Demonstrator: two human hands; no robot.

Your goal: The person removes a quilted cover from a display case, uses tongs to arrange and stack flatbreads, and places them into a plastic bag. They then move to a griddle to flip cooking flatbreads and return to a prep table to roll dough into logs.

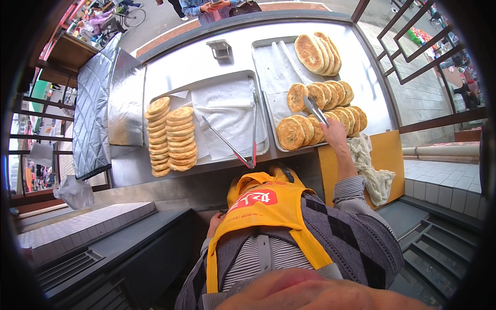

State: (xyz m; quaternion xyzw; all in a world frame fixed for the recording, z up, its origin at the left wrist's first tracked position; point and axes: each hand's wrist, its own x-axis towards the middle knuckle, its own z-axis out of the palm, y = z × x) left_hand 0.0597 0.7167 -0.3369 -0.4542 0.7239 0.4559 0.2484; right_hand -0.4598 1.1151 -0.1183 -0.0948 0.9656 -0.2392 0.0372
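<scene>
My right hand (334,133) is closed around metal tongs (318,112) above the right tray. Their tips reach the row of round flatbreads (297,97) lying overlapped in the tray's middle. Nearer to me, a second row of round flatbreads (290,133) leans along the tray's front edge, partly behind my hand. At the far end, several oval flatbreads (310,54) overlap one another. Low by the yellow apron (267,209), my left hand (216,223) is mostly hidden, and its fingers cannot be made out.
Long tongs with red grips (228,141) lie spread across the paper-lined left tray (264,144). Two tall stacks of flatbreads (181,139) stand at its left. A white cloth (374,174) hangs over a wooden board (391,155). Across the counter, a person (211,8) holds a phone.
</scene>
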